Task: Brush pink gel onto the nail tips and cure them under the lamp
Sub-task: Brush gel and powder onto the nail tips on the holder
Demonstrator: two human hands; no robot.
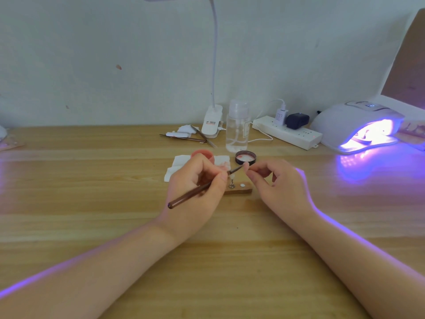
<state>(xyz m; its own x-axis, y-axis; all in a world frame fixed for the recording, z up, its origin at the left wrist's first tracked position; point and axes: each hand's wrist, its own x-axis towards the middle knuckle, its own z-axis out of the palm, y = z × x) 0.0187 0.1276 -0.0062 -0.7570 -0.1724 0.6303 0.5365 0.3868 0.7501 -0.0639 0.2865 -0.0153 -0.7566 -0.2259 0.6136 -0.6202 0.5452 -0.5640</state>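
While my left hand (197, 180) pinches the slim brown gel brush (197, 192) and my right hand (276, 180) pinches the small pale nail tip (246, 165), both just above the little wooden holder block (241, 191), I should stroke lightly, base to edge. Right of that block, the white curing lamp (358, 127) glows violet, ready.

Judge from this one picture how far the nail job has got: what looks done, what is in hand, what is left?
Done: the gel pot stands open beside its lid, and the curing lamp glows violet with something inside, too blurred to name. In hand: the left hand holds the brush to a nail tip pinched by the right hand. Left: curing this tip.
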